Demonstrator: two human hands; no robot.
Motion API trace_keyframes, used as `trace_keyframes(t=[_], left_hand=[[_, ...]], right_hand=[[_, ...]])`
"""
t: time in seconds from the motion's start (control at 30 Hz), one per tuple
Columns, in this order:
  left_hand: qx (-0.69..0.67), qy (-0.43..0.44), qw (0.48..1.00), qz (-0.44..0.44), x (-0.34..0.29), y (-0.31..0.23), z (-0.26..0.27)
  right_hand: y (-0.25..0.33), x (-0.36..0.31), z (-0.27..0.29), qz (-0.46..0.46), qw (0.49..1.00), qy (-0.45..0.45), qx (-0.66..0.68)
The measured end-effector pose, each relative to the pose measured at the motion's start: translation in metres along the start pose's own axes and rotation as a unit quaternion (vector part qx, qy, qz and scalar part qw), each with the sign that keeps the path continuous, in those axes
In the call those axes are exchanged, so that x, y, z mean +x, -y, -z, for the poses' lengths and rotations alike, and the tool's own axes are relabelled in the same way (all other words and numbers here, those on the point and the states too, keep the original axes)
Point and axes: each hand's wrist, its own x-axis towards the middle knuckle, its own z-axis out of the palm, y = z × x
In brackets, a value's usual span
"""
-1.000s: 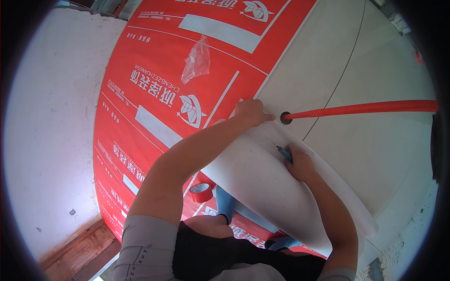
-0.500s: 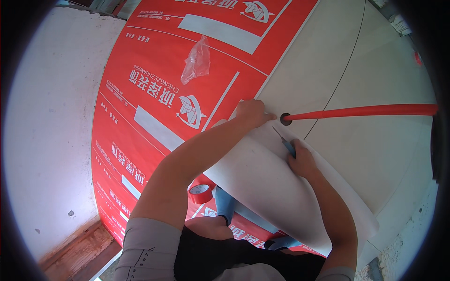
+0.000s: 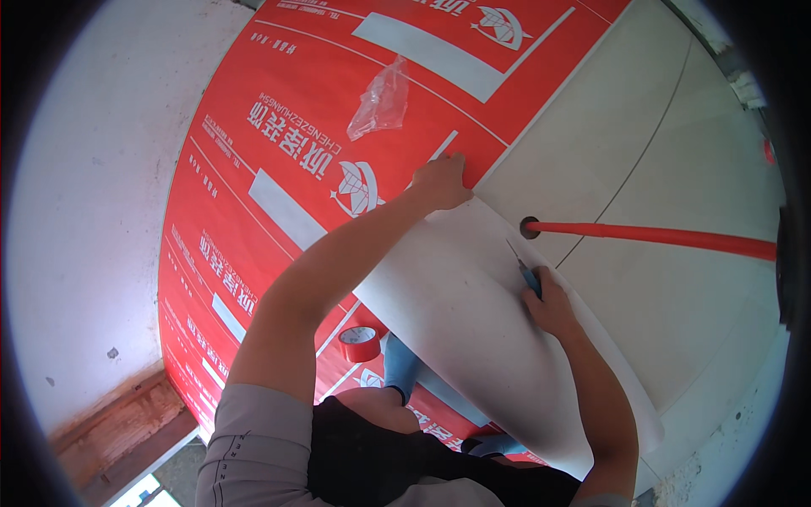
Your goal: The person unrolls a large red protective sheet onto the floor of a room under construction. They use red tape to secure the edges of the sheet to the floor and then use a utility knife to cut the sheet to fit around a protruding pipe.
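Pale sheet [image 3: 460,304]: curled, spanning from the centre of view toward 5 o'clock, its far corner near 1 o'clock.
Tape roll [image 3: 359,344]: red, at 7 o'clock, on the red printed covering [image 3: 296,80], beside the sheet.
Right hand [image 3: 553,306]: just before 4 o'clock, over the sheet, closed around a knife.
Knife [image 3: 531,282]: blue handle, thin blade pointing to 11 o'clock; blade contact cannot be told.
Red tube [image 3: 659,238]: at 3 o'clock, its end at a dark round opening [image 3: 530,227] in the tiled floor [image 3: 650,291].
Left hand [image 3: 439,182]: at 1 o'clock, at the sheet's far corner; grip cannot be told.
Hands: apart.
Plastic bag [image 3: 380,101]: clear, crumpled, near 12 o'clock, on the covering.
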Motion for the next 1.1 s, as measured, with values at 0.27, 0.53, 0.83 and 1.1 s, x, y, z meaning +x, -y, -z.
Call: trace_keyframes(t=[0.27,0.53,0.83,1.1], left_hand=[[-0.069,0.066,0.995,-0.03,0.004,0.028,-0.004],[-0.051,0.088,0.994,0.028,-0.01,0.015,0.017],[-0.127,0.074,0.989,0.017,-0.007,0.035,-0.001],[-0.161,0.067,0.983,0.061,-0.015,0.038,0.004]], right_hand=[[-0.008,0.001,0.003,-0.034,0.99,0.047,0.131],[-0.019,-0.003,-0.003,0.006,0.991,0.004,0.134],[0.011,-0.006,0.019,-0.031,0.985,0.024,0.171],[0.175,0.043,0.09,0.184,0.954,-0.046,-0.233]])
